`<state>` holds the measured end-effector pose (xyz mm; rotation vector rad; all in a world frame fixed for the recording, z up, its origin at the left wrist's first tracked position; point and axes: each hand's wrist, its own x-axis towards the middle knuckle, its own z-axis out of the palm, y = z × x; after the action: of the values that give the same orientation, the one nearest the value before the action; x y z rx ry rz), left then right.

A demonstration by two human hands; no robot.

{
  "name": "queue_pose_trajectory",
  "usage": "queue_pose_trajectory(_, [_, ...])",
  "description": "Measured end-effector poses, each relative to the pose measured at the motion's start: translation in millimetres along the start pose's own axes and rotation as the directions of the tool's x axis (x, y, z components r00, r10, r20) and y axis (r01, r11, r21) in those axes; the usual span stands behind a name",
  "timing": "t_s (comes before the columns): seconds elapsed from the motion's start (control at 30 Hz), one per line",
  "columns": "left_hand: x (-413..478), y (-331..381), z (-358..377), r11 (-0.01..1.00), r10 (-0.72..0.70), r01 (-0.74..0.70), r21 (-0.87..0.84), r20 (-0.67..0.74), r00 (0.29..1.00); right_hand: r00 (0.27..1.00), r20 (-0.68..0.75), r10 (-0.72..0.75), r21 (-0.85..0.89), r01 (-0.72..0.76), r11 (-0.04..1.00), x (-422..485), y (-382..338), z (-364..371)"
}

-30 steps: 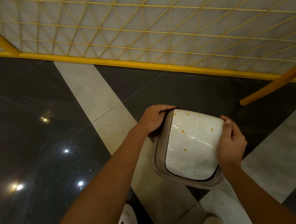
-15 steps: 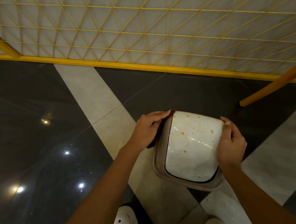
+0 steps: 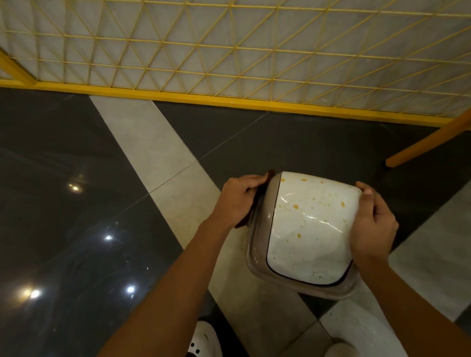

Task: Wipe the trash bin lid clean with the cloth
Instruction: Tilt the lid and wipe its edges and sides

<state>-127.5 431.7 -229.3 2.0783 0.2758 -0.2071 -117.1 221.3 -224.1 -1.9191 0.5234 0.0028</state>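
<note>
1. Left hand (image 3: 242, 199): I read the fingers as curled with the knuckles raised, pinching a dark brown cloth (image 3: 270, 174) against the upper-left corner of the bin top. Half a second ago these fingers lay flatter along that corner.
2. Right hand (image 3: 374, 227): placed as before. It clasps the right edge of the glossy white, domed plastic trash bin lid (image 3: 312, 228), with the thumb laid on top near the upper-right corner.
3. The trash bin lid sits between the two hands, touching both, inside a taupe plastic frame (image 3: 257, 243). Orange spots speckle its upper half, the same as in the earlier frames.
4. The cloth is mostly hidden under the left hand. One tip shows above the fingers and a fold shows below the palm, beside the frame rather than on the white panel.
5. Surroundings: a polished dark grey tiled floor (image 3: 53, 168) crossed by pale bands, a yellow lattice partition (image 3: 243, 46) beyond, an orange wooden leg (image 3: 439, 135) to the right, and white shoes (image 3: 206, 353) at the bottom.
</note>
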Motion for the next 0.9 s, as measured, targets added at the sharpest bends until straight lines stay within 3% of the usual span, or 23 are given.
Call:
queue_pose_trajectory(0.2, [-25, -9, 8, 0.992, -0.013, -0.001, -0.124, -0.111, 0.994, 1.0, -0.001, -0.009, -0.001, 0.009, 1.0, 1, 0, 1])
queue_pose_trajectory(0.33, [-9, -7, 10, 0.996, -0.068, 0.063, -0.065, -0.076, 0.995, 1.0, 0.004, -0.004, -0.007, 0.004, 1.0, 1, 2, 1])
queue_pose_trajectory(0.53, [0, 20, 7, 0.98, -0.028, 0.017, -0.2, -0.049, 0.998, 1.0, 0.005, 0.01, 0.003, -0.01, 1.0, 2, 2, 0])
queue_pose_trajectory(0.63, [1, 24, 2, 0.954, -0.166, 0.157, -0.255, -0.012, 0.986, 1.0, 0.002, -0.004, -0.002, 0.004, 1.0, 2, 1, 1])
queue_pose_trajectory(0.77, [12, 42, -2, 0.862, -0.394, 0.411, -0.296, 0.118, 0.911, 1.0, -0.011, -0.011, -0.012, 0.011, 1.0, 2, 4, 1])
queue_pose_trajectory(0.9, [4, 31, -3, 0.881, -0.322, 0.319, -0.349, 0.052, 0.945, 1.0, 0.0, -0.006, -0.005, 0.006, 1.0, 2, 5, 1])
